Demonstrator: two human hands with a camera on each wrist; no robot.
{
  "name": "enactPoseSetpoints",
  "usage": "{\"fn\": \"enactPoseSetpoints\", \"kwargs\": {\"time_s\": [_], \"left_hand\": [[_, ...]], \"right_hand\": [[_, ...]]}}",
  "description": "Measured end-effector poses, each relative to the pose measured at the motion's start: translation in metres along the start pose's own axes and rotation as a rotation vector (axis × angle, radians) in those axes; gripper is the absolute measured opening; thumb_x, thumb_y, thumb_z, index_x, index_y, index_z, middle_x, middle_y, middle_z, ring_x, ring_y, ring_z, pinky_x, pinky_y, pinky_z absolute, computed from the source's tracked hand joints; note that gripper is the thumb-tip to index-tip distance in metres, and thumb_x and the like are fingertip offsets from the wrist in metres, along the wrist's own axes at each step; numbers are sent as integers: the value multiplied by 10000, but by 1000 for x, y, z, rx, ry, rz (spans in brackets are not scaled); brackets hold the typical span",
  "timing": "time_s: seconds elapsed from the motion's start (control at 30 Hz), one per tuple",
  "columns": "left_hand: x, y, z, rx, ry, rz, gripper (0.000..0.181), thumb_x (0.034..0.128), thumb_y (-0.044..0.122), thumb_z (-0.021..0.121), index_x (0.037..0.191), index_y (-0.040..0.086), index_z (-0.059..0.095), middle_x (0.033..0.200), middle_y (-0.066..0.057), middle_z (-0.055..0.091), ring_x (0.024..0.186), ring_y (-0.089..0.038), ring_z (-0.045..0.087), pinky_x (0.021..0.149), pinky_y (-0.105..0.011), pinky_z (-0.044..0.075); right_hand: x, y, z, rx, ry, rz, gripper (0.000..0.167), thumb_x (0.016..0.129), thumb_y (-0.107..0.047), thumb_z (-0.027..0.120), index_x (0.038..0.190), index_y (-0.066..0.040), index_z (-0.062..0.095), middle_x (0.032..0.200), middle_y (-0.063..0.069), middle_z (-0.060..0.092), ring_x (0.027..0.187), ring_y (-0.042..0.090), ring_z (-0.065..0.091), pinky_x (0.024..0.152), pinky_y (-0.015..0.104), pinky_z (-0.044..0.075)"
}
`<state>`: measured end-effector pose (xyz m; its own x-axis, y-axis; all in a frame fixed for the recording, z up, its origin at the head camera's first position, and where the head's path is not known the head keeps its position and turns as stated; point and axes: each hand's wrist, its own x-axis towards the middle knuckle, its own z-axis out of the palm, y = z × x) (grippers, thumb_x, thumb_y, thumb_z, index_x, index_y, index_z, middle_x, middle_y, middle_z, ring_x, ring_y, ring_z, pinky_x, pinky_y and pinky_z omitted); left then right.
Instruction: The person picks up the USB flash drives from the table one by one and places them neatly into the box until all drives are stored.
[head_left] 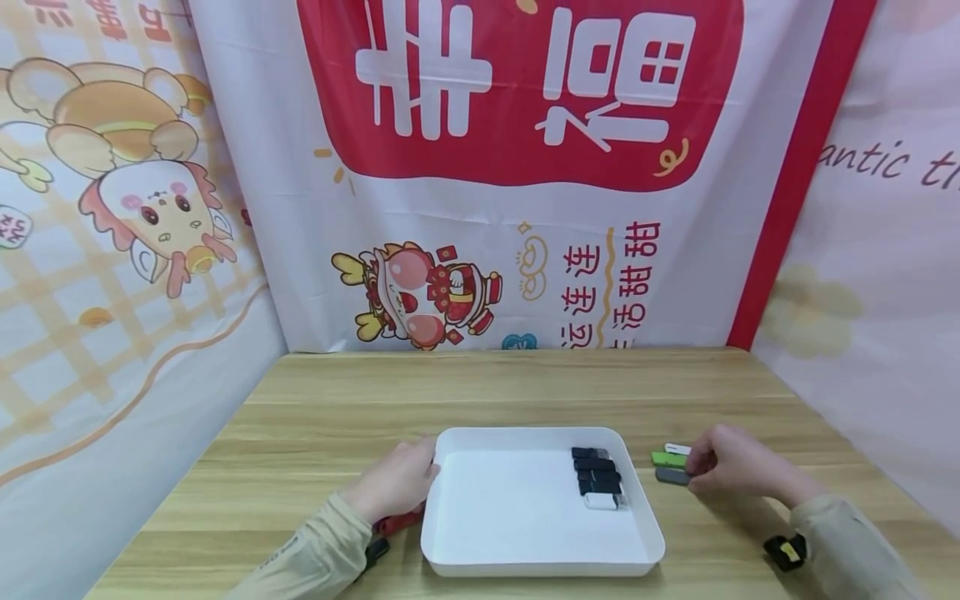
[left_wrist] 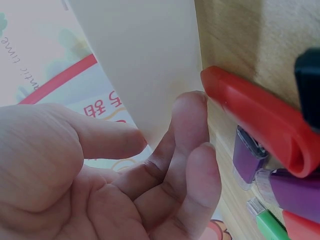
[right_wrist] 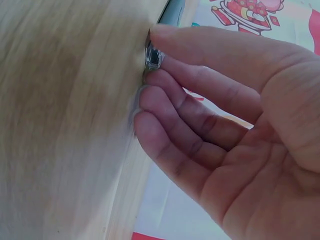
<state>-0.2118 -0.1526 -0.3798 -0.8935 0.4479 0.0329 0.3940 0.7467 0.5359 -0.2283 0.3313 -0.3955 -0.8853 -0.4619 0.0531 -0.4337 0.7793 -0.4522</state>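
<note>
A white tray stands on the table with several black USB sticks and a white USB stick in a column along its right side. My left hand holds the tray's left wall, thumb at the rim and curled fingers against the outside. Close to those fingers lies a red USB stick. Right of the tray, my right hand pinches the end of a grey USB stick between thumb and fingers. Beside it lie a green USB stick and another white one, partly hidden by the hand.
Left of the tray, purple USB sticks, a green-bodied stick and a black item lie under my left forearm. The wooden table ends at a printed cloth at the back, with more cloth on both sides.
</note>
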Motion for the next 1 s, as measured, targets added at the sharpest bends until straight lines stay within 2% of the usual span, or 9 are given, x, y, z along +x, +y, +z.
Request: {"fn": "enactPoseSetpoints", "kwargs": {"time_s": [0.3, 0.63, 0.87, 1.0], "left_hand": [[0, -2, 1, 1, -4, -4, 304, 1005, 35, 490, 1286, -83, 500, 741, -36, 580, 548, -115, 562, 476, -281, 475], [1, -1, 0, 38, 12, 5, 273, 995, 33, 512, 1246, -70, 532, 756, -28, 578, 587, -109, 557, 516, -289, 481], [2, 1, -2, 59, 17, -6, 291, 993, 42, 522, 1257, -80, 525, 752, -22, 563, 609, -122, 560, 537, -307, 487], [2, 0, -1, 78, 23, -1, 288, 987, 41, 531, 1250, -78, 534, 779, -30, 577, 652, -129, 568, 576, -323, 498]], "right_hand": [[3, 0, 2, -21, -20, 38, 148, 743, -148, 844, 753, -156, 697, 689, -106, 601, 628, 66, 541, 569, 269, 467], [3, 0, 5, -41, -18, 51, 145, 769, -113, 795, 755, -174, 664, 704, -98, 583, 635, 75, 538, 573, 260, 474], [1, 1, 3, -65, 102, -65, 145, 745, -84, 778, 745, -163, 657, 690, -121, 569, 629, 25, 522, 554, 248, 478], [-1, 0, 1, -56, 127, -88, 162, 752, -94, 794, 750, -166, 648, 694, -131, 568, 638, 16, 520, 562, 245, 480]]}}
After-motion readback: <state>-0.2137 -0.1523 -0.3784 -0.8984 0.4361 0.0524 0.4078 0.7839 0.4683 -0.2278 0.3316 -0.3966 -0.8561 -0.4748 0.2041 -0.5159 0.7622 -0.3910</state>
